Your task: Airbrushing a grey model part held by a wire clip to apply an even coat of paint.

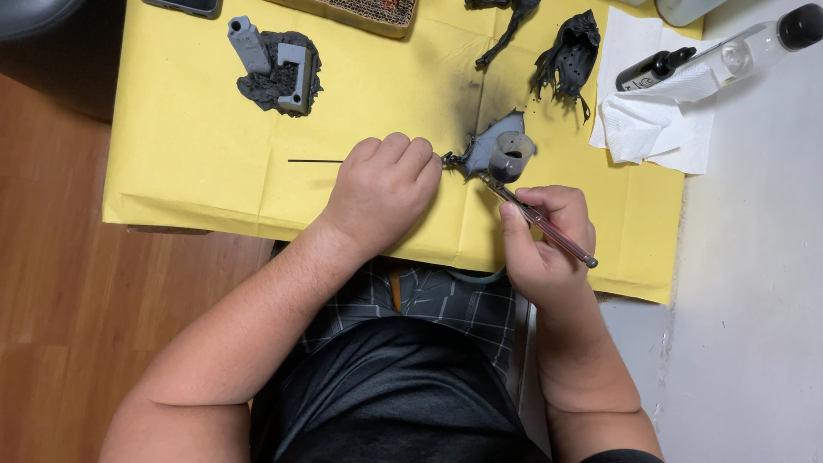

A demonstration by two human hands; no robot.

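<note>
An airbrush [536, 214] is clamped in the right hand [549, 240], its cup just beyond the fingers. A thin rod [313, 160] is gripped in the closed left hand [381, 193].

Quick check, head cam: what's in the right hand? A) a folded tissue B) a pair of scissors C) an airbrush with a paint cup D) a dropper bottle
C: the right hand grips an airbrush with its cup up, nozzle aimed at the small dark piece at the left hand over the yellow paper.
</note>
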